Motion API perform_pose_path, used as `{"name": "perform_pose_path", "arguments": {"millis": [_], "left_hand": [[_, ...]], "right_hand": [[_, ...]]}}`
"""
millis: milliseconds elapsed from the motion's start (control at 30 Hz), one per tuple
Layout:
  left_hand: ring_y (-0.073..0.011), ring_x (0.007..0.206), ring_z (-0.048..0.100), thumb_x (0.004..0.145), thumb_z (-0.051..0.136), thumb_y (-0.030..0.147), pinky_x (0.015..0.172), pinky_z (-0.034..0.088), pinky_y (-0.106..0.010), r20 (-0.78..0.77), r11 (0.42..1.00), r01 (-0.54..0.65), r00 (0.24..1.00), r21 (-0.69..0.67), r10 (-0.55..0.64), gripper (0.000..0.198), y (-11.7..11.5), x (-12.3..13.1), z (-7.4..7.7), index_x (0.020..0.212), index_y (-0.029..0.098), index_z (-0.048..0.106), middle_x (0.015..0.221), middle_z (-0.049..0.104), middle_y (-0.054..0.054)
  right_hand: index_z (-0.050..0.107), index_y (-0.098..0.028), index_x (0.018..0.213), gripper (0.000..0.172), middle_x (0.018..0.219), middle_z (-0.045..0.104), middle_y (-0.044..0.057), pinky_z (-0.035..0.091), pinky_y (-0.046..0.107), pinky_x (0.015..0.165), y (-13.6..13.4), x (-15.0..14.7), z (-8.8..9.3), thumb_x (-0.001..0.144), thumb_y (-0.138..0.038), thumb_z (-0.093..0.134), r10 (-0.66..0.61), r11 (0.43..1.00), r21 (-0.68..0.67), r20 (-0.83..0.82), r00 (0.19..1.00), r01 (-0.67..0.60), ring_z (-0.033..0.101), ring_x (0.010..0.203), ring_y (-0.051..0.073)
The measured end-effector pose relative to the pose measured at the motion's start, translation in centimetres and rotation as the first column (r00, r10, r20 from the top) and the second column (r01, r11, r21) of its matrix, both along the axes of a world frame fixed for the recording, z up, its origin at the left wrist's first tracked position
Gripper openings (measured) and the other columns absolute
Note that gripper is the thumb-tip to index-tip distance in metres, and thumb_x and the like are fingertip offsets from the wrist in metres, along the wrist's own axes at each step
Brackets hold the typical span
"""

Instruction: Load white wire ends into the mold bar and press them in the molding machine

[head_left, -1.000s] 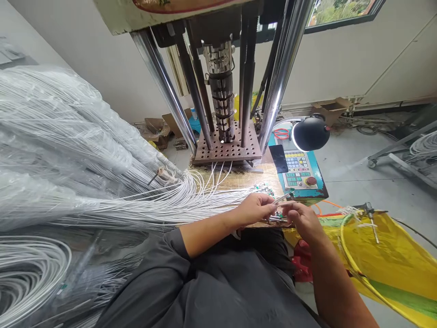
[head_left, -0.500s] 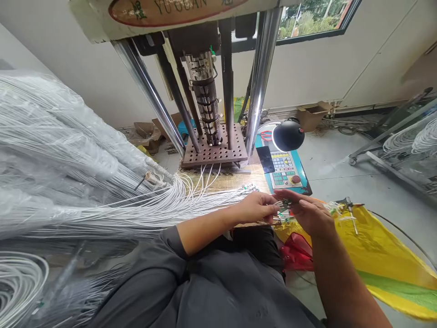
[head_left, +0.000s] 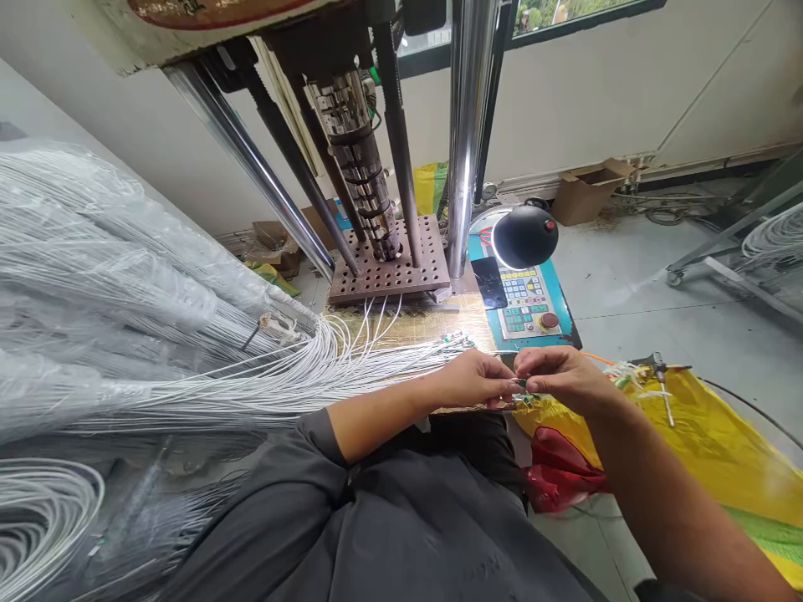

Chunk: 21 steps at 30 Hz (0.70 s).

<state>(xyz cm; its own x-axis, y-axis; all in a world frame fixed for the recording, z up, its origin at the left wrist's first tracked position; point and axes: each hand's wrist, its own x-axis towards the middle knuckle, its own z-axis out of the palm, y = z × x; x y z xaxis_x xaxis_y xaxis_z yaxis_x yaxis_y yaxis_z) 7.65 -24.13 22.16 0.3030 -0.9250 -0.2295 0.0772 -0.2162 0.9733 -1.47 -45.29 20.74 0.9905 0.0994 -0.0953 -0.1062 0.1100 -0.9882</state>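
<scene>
- Right hand (head_left: 561,378), flatter moments earlier, curled its fingers onto a dark tip (head_left: 521,382).
- Left hand (head_left: 482,380) pinched it, fingers closed.
- Thin white cables (head_left: 314,380) curved across the bench (head_left: 464,315).

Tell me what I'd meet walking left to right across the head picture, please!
Coil of white cable → metal plate full of holes → left hand → right hand → T-shaped metal tool → pale coil at the far right.
</scene>
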Motion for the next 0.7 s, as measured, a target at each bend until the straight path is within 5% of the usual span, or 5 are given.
{"name": "perform_pose_path", "arguments": {"millis": [100,200,300,433,700], "left_hand": [[-0.0083,0.062,0.05,0.082,0.072,0.056,0.06,0.038,-0.022,0.014,0.987,-0.149,0.989,-0.052,0.15,0.046,1.1,-0.7,-1.1,0.089,0.011,0.074,0.071,0.061,0.0],[-0.0083,0.063,0.048,0.084,0.07,0.056,0.061,0.037,-0.022,-0.059,0.958,-0.273,0.961,-0.091,0.269,0.045,2.9,-1.9,-1.9,0.086,0.011,0.072,0.07,0.059,0.0],[-0.0075,0.058,0.046,0.082,0.072,0.06,0.056,0.034,-0.023,-0.181,0.927,-0.374,0.915,-0.036,0.361,0.049,4.4,-3.2,-2.5,0.078,0.011,0.068,0.068,0.058,0.0],[-0.0067,0.054,0.046,0.072,0.077,0.068,0.053,0.031,-0.023,-0.263,0.87,-0.489,0.833,0.059,0.486,0.057,5.6,-4.4,-3.3,0.074,0.012,0.063,0.067,0.059,-0.001],[-0.0059,0.048,0.049,0.082,0.071,0.065,0.05,0.034,-0.021,-0.308,0.803,-0.595,0.773,-0.047,0.555,0.053,10.0,-4.2,-3.9,0.08,0.013,0.06,0.069,0.062,-0.002]], "right_hand": [[0.08,-0.019,0.089,0.043,0.085,0.07,0.007,0.054,0.033,0.068,-0.5,1.3,-0.1,0.061,-0.049,0.092,0.088,0.994,-0.068,-0.036,0.996,-0.09,0.065,0.076,0.02],[0.078,-0.02,0.106,0.044,0.105,0.074,0.012,0.057,0.038,0.078,-0.3,4.4,-0.8,0.081,-0.056,0.074,-0.023,0.917,-0.395,0.084,0.996,0.055,0.069,0.09,0.025],[0.073,-0.021,0.12,0.039,0.128,0.07,0.013,0.052,0.044,0.1,1.5,9.6,-2.4,0.092,-0.044,0.059,0.041,0.642,-0.726,0.352,0.935,0.246,0.064,0.117,0.03],[0.072,-0.016,0.12,0.036,0.127,0.069,0.016,0.046,0.044,0.107,4.6,16.4,-4.5,0.094,-0.031,0.051,0.179,0.328,-0.909,0.327,0.928,0.257,0.061,0.121,0.03],[0.078,-0.02,0.098,0.022,0.109,0.075,0.01,0.053,0.033,0.087,4.9,21.3,-5.9,0.085,-0.034,0.068,0.261,0.295,-0.949,0.194,0.946,0.113,0.068,0.101,0.025]]}}
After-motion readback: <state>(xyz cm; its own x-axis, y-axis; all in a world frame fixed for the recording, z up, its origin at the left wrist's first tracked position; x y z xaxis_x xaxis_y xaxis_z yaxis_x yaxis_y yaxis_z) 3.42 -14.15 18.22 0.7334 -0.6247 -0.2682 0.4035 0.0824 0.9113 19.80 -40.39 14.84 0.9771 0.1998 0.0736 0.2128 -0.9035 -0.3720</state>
